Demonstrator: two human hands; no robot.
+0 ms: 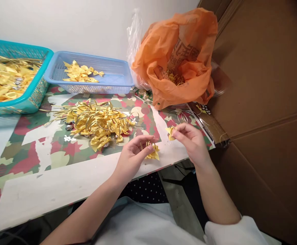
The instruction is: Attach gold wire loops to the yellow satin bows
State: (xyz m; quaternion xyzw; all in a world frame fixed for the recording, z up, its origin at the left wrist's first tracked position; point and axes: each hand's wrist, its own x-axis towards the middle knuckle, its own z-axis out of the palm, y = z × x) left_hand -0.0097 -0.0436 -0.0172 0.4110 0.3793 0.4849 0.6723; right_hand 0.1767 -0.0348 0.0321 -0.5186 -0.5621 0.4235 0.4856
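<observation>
Near the table's front edge, my left hand (135, 151) pinches a yellow ribbon bow (153, 153) with gold wire loops rising between the fingers. To its right, my right hand (190, 141) grips another small yellow bow (170, 133) between thumb and forefinger. The two bows are apart. Left of my hands lies a heap of yellow bows with gold wires (99, 119), some bent into rings, with small silvery bells among them. My fingers partly cover both held bows.
A teal basket (33, 98) with bows and wires stands at the far left, beside a blue basket (117, 86) with several bows. An orange plastic bag (153, 64) stands open at the back. Cardboard (260, 68) walls the right side. Thin wire rings (182, 117) lie behind my right hand.
</observation>
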